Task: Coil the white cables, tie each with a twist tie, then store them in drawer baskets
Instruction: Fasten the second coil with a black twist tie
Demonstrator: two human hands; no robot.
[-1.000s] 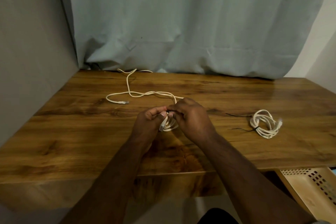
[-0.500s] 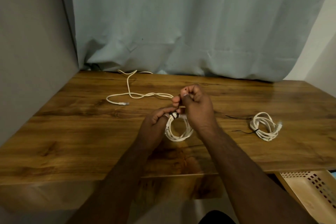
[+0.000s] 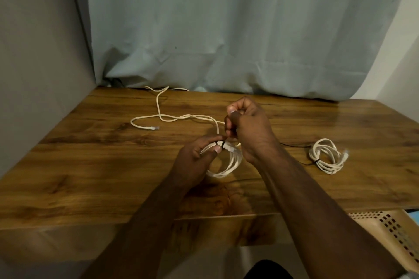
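Note:
A coiled white cable (image 3: 229,166) hangs over the middle of the wooden table (image 3: 90,165). My left hand (image 3: 197,154) pinches the coil at its top, where a black twist tie (image 3: 223,144) wraps around it. My right hand (image 3: 247,124) is just above and to the right, fingers closed on the ends of the tie. A second white cable (image 3: 326,156), coiled and bound with a black tie, lies on the table to the right. A loose white cable (image 3: 163,116) snakes from the back of the table toward my hands.
A beige perforated drawer basket (image 3: 392,231) sticks out below the table's front edge at the lower right. A pale blue curtain (image 3: 226,29) hangs behind the table and a grey wall (image 3: 34,75) closes the left side.
My right hand has risen from the coil, pulling the tie ends upward. The coil, earlier hidden between both hands, now hangs in view below my left fingers.

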